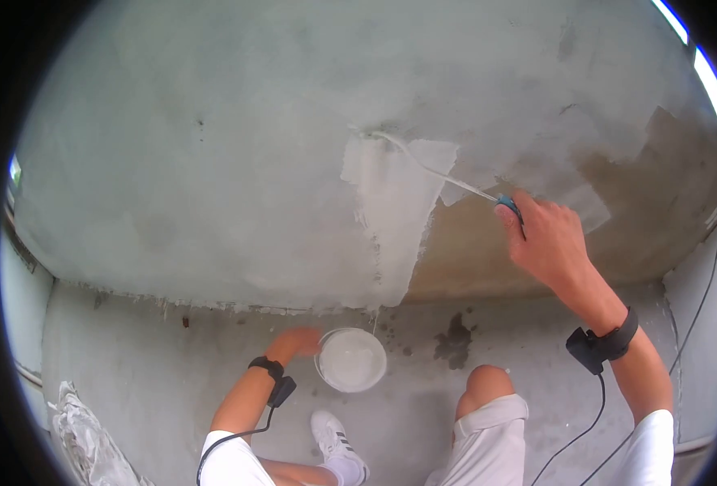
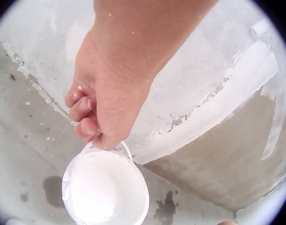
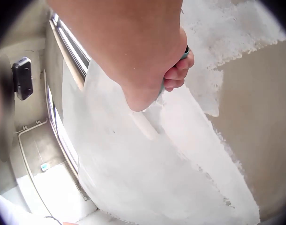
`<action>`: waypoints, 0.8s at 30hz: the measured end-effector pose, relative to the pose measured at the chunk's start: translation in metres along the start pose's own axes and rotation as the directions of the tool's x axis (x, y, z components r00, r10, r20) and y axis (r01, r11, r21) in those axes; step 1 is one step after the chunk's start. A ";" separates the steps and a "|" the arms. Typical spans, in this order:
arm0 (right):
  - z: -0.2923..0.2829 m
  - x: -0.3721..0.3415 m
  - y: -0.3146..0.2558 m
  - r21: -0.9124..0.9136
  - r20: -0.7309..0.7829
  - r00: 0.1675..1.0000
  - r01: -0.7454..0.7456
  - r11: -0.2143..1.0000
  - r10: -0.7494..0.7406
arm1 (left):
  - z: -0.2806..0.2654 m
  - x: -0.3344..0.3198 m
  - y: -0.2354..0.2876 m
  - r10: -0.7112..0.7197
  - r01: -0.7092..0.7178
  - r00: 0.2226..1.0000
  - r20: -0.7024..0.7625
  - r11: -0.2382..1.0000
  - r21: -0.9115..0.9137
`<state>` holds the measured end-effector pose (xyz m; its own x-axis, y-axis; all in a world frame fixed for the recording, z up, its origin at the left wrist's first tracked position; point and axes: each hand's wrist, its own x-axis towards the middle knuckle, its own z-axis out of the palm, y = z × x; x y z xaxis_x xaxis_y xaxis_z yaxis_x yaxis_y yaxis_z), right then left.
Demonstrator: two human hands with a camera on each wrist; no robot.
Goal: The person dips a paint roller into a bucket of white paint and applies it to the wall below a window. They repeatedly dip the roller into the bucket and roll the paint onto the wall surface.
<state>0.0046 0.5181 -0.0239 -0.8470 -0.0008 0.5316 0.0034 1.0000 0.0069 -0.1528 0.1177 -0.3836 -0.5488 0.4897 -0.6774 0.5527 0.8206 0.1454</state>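
My right hand [image 1: 549,243] grips the teal handle [image 1: 510,212] of a tool whose long, thin, bent white rod [image 1: 439,173] reaches left over a fresh white patch [image 1: 399,194] on the grey wall. In the right wrist view, a pale roller-like end [image 3: 144,125] lies against the wall below that hand [image 3: 147,70]. With curled fingers my left hand [image 2: 108,93] holds the thin bail of a white bucket [image 2: 108,187] containing white paste or paint. The head view shows this hand [image 1: 298,342], blurred, at the left side of the bucket [image 1: 352,360].
Bare brown wall [image 1: 472,251] lies right of the patch. The grey floor [image 1: 407,405] has dark wet spots [image 1: 454,340]. A crumpled, white-smeared sheet [image 1: 87,437] is at lower left. My shoe [image 1: 330,435] and knee [image 1: 488,381] are near the bucket. Cables run from both wrists.
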 end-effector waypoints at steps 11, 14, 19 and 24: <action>-0.008 -0.055 0.082 -0.097 0.037 0.990 -0.133 0.986 0.137 | -0.006 -0.016 0.013 -0.009 0.009 0.998 -0.057 1.000 -0.007; -0.003 -0.076 0.104 -0.163 0.052 0.979 -0.185 0.969 0.195 | -0.006 -0.022 0.011 0.048 -0.046 0.991 -0.121 0.999 0.027; 0.004 -0.107 0.139 -0.217 0.014 0.971 -0.230 0.949 0.239 | -0.006 -0.020 0.009 0.048 -0.044 0.991 -0.124 0.998 0.035; -0.001 -0.129 0.167 -0.267 0.029 0.951 -0.290 0.919 0.309 | 0.002 -0.003 0.000 0.015 -0.015 0.994 -0.112 1.000 0.004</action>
<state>0.1147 0.6854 -0.0907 -0.8196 0.3080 0.4830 0.3908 0.9172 0.0782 -0.1500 0.1161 -0.3827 -0.6072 0.5320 -0.5901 0.5630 0.8122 0.1528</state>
